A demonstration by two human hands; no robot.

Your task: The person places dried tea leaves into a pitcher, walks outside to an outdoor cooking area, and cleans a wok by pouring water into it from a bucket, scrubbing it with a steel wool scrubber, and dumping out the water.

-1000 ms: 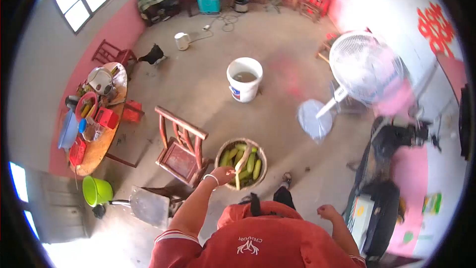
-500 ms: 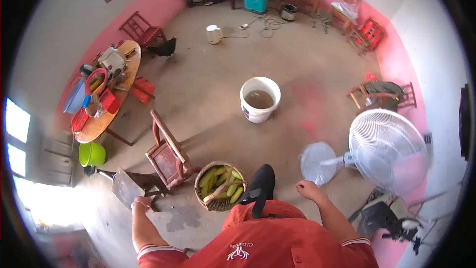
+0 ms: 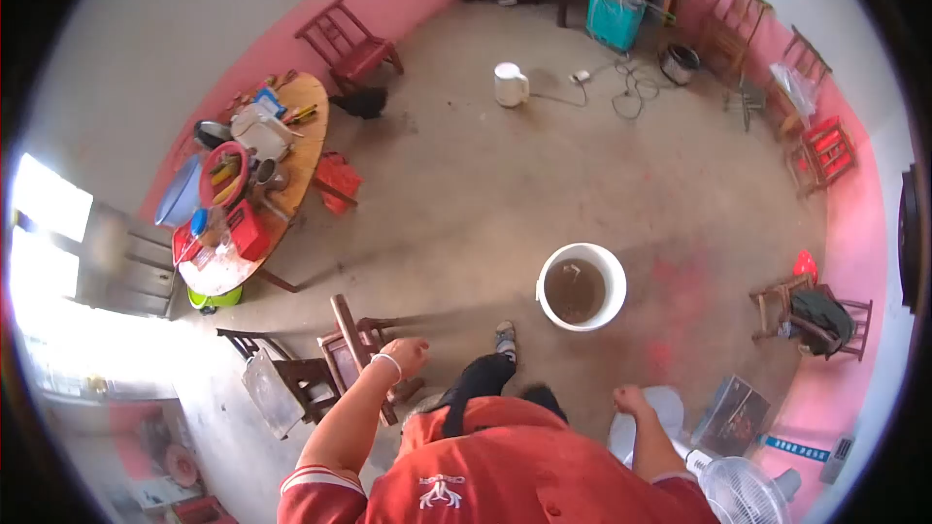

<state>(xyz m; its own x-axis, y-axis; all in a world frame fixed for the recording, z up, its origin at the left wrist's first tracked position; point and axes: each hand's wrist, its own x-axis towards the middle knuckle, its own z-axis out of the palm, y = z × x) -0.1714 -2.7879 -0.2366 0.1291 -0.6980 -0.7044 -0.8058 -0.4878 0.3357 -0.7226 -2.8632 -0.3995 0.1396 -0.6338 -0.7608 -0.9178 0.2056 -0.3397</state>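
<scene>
My left hand [image 3: 408, 357], a pale bracelet at its wrist, is in the air in front of a wooden chair [image 3: 344, 354]; its fingers are loosely curled and nothing shows in them. On the other side my right hand [image 3: 629, 398] is a loose fist with nothing visible in it, over the pale round base [image 3: 664, 409] of the standing fan. Ahead on the floor stands a white bucket [image 3: 619, 283] with murky brownish water in it, apart from both hands. One of my feet [image 3: 506, 338] points forward, left of the bucket.
At left is a round wooden table [image 3: 309, 126] loaded with basins and boxes. A white kettle [image 3: 510, 85] stands on the floor, its cord running right. A dark hen [image 3: 361, 102] is beside a red chair [image 3: 361, 49]. The fan head [image 3: 743, 493] is at lower right.
I have moved forward, so the bucket looks nearer and the fan has slid to the lower edge. My left hand has swung inward from the chairs. The basket of green vegetables has gone from sight.
</scene>
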